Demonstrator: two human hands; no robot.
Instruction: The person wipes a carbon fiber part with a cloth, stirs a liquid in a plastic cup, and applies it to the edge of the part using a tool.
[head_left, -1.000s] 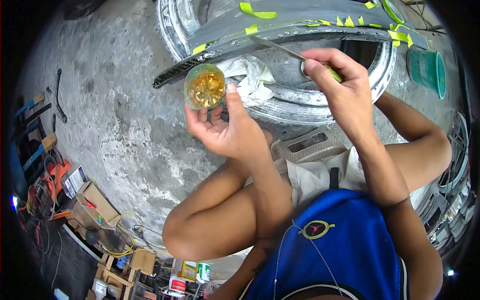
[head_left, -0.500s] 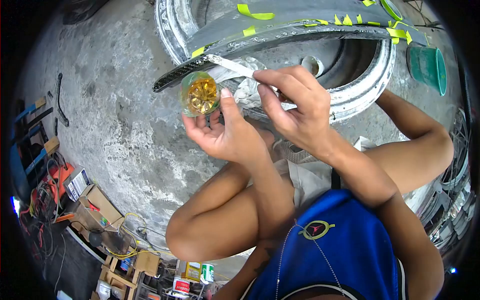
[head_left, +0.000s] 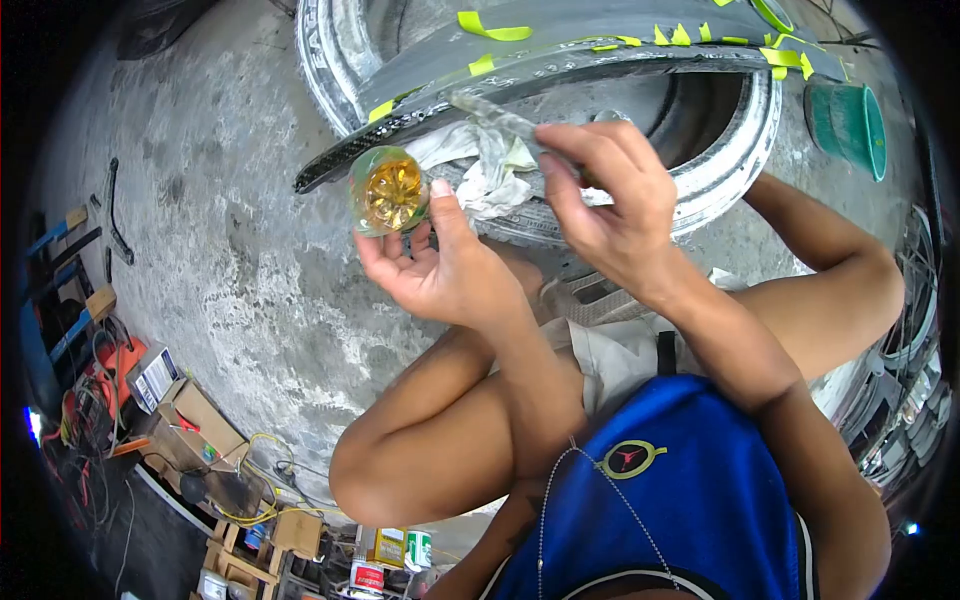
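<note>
The tyre (head_left: 720, 170) lies far, a taped panel (head_left: 560, 60) across it. Left hand (head_left: 440, 270) grips the cup (head_left: 388, 190) at left; right hand (head_left: 610, 215) pinches the stick (head_left: 495, 115), its long axis slanting far-left, tip just right of the cup

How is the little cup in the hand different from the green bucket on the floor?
The cup is clear, greenish plastic with amber liquid inside; the bucket is solid teal, its contents hidden. The cup is held up by the left hand; the bucket stands on the concrete floor by the tyre, untouched. The cup looks much smaller. Both are round and open-topped.
</note>
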